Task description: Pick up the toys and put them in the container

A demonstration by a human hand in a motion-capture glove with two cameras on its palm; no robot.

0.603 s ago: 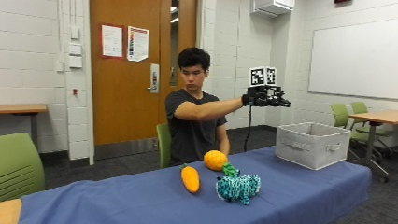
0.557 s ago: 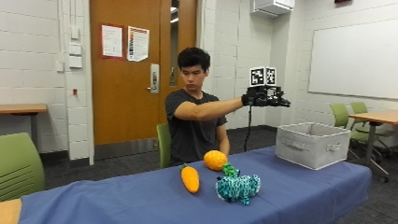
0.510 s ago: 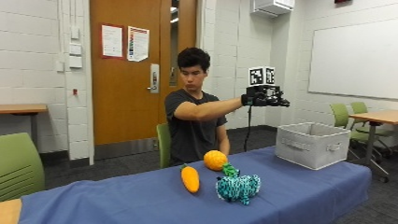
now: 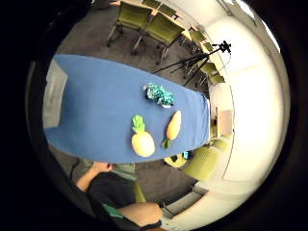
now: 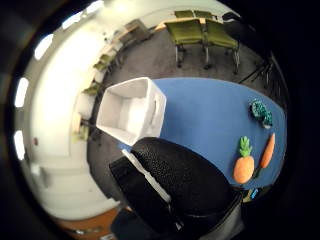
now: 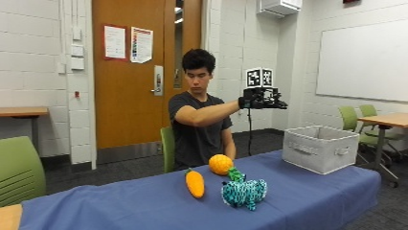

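High above the blue table, gloved right hand holds nothing, fingers look relaxed; carrot, pineapple and teal plush all lie on table, grey container empty, nothing done yet.

Count on the blue table: 3 toys, namely 1 orange carrot, 1 pineapple with green leaves, and 1 teal patterned plush animal. 1 white fabric container. 1 gloved right hand raised above the table.
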